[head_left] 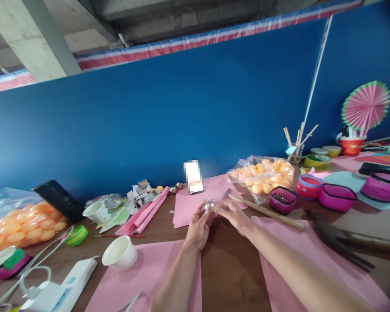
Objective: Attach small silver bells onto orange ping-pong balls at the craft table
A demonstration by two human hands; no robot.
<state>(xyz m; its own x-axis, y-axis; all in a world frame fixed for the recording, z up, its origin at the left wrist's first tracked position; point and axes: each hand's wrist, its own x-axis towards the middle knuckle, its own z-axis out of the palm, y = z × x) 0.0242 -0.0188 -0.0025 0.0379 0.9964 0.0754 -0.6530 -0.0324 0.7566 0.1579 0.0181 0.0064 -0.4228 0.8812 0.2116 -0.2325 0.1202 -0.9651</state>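
Note:
A small shiny silver ornament (209, 205) is held up over the brown table at the centre of the view. My left hand (198, 227) has its fingers closed round the ornament from the left and below. From the right, my right hand (235, 216) pinches at the ornament's edge; whatever lies between its fingertips is too small to make out. Beyond the hands lies a pink sheet (182, 210), with a phone (195, 177) standing at its back. Two silver balls (176, 187) rest left of the phone.
Left are a white cup (120, 253), a power strip (79, 281) and folded pink paper (149, 212). Right are a wooden-handled hammer (269, 210), a dark claw tool (338, 238), a magenta container (282, 200) and a bag of orange balls (263, 173). A blue partition (182, 108) stands behind.

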